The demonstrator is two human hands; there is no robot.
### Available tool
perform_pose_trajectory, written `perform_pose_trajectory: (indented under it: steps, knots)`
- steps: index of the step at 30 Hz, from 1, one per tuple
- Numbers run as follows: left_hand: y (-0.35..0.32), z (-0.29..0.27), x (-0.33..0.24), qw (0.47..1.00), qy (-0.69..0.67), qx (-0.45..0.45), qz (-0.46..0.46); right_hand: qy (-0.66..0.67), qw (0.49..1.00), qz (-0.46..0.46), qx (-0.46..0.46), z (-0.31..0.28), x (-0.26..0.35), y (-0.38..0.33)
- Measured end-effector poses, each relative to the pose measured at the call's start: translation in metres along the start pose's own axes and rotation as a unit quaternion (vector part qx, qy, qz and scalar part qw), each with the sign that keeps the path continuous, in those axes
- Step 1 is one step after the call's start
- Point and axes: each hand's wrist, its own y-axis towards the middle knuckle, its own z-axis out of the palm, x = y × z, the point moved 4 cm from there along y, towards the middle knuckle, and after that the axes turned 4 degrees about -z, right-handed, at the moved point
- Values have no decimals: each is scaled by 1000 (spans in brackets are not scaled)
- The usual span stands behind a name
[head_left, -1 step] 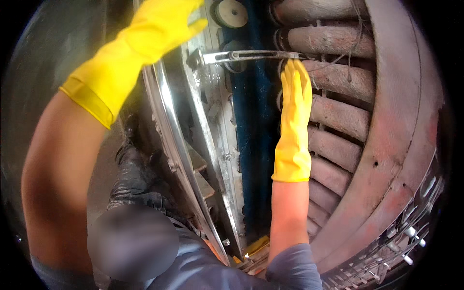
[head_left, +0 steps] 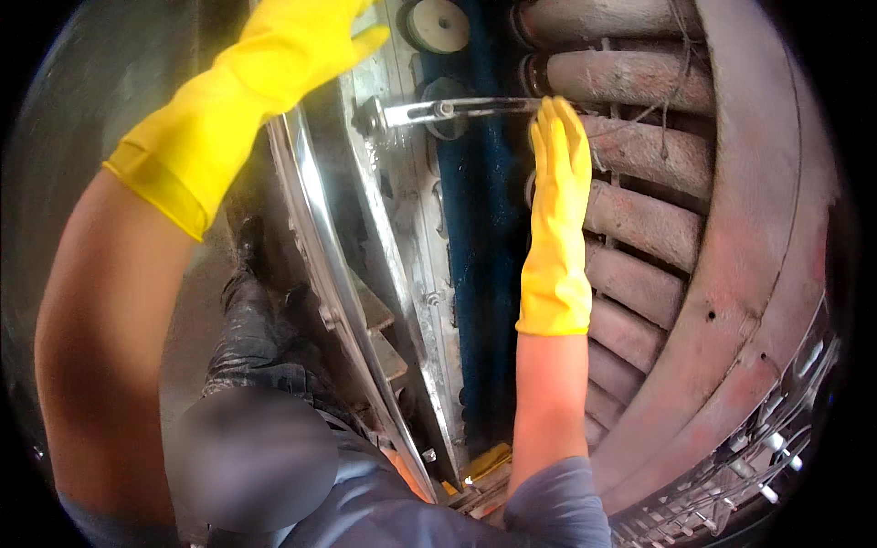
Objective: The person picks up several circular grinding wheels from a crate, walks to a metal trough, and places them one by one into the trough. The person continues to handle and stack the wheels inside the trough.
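Observation:
Both my hands wear yellow rubber gloves. My left hand reaches up at the top left, its thumb stuck out apart. The upper frame edge cuts off its other fingers. It is nearest to the top of a pale metal plate. My right hand is raised in the middle, fingers stretched out and lying close together. Its fingertips are at the right end of a slotted metal bar, partly covering it; whether they touch cannot be told. The bar runs sideways from a bracket across a dark blue strip.
A shiny metal rail stands left of the plate. Right of my right hand is a stack of dusty rollers, with loose wire at the top. A large curved housing borders them. A round disc is at the top. Cables hang lower right.
My right hand has moved slightly up, and its fingertips now overlap the end of the bar more. My left hand has shifted a little left.

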Motion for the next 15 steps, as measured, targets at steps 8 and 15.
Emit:
perform_pose_trajectory:
  steps: [8,15]
  knots:
    - [-40,21,7,982,21,129,-134,-79,991,60,92,85,-101,134]
    - [-16,10,4,986,-77,95,-112,-230,947,221,28,98,-194,193]
